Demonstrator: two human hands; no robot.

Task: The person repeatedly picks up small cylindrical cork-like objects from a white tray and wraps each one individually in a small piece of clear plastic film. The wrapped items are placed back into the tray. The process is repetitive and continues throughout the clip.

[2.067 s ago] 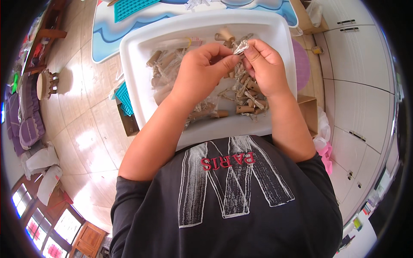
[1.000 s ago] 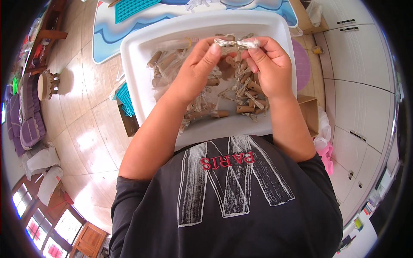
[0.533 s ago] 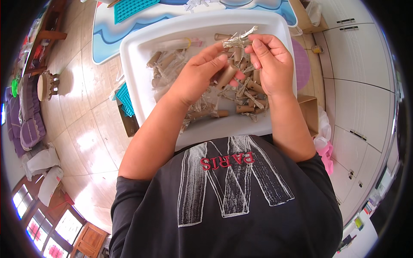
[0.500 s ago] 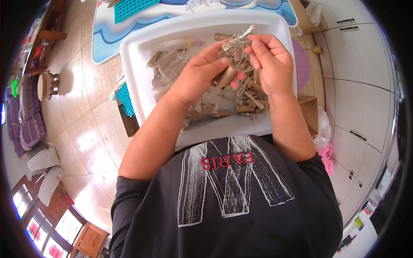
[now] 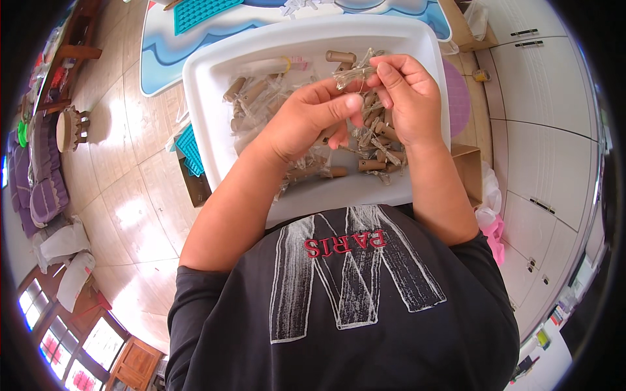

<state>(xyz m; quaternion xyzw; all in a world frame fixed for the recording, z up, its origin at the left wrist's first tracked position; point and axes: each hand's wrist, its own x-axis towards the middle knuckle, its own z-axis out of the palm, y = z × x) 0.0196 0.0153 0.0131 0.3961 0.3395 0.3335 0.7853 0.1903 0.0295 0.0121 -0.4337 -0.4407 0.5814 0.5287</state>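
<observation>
Our left arm (image 5: pixel 228 202) and right arm (image 5: pixel 440 186) reach far; our left hand (image 5: pixel 316 116) half curls, our right hand (image 5: pixel 412 91) pinches alongside.

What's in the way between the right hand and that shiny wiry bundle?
Nothing that I can see. The right hand has its fingertips right at the shiny wiry bundle. The left hand is close by, just below the bundle.

Lots of stuff is sitting all around.
A little round stool (image 5: pixel 65 128) is standing on the shiny floor (image 5: pixel 140 173), a teal tray (image 5: pixel 201 14) is lying on the blue and white table (image 5: pixel 154 55), and white cupboards (image 5: pixel 538 85) are lining the right side.
</observation>
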